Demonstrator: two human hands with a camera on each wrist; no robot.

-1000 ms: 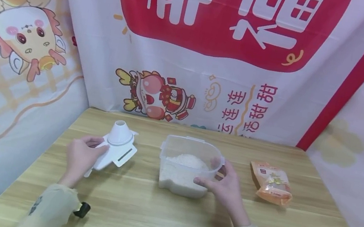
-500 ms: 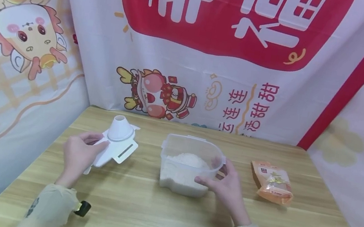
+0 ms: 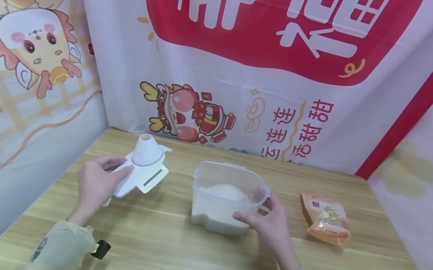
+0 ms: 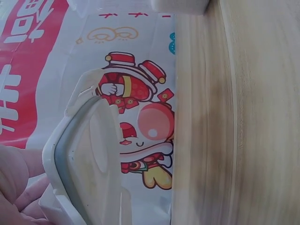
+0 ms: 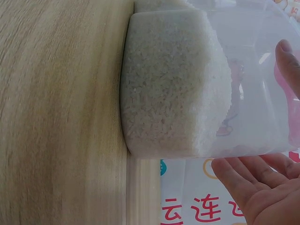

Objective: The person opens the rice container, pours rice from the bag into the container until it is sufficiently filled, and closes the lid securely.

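Observation:
My left hand [image 3: 95, 184] pinches the edge of a white plastic lid [image 3: 137, 178], thumb on top, above the left of the table. A cone-shaped spout stands up from the lid, and a slotted flap sticks out to its right. In the left wrist view, the lid's underside shows a grey seal [image 4: 63, 161]. A clear plastic container [image 3: 196, 219] without a lid stands upright on the table, partly filled with white rice [image 5: 164, 89]. My right hand [image 3: 274, 224] grips the container's right side, thumb on the near wall; some fingers are hidden behind it.
An orange-and-clear food packet [image 3: 326, 218] lies to the right of the container. The wooden table [image 3: 179, 261] ends at a printed cloth backdrop [image 3: 209, 72] at the back, with more cloth at both sides.
My left hand has raised the lid slightly and moved it a little away from me and to the right. The right hand stays on the container, which has not moved.

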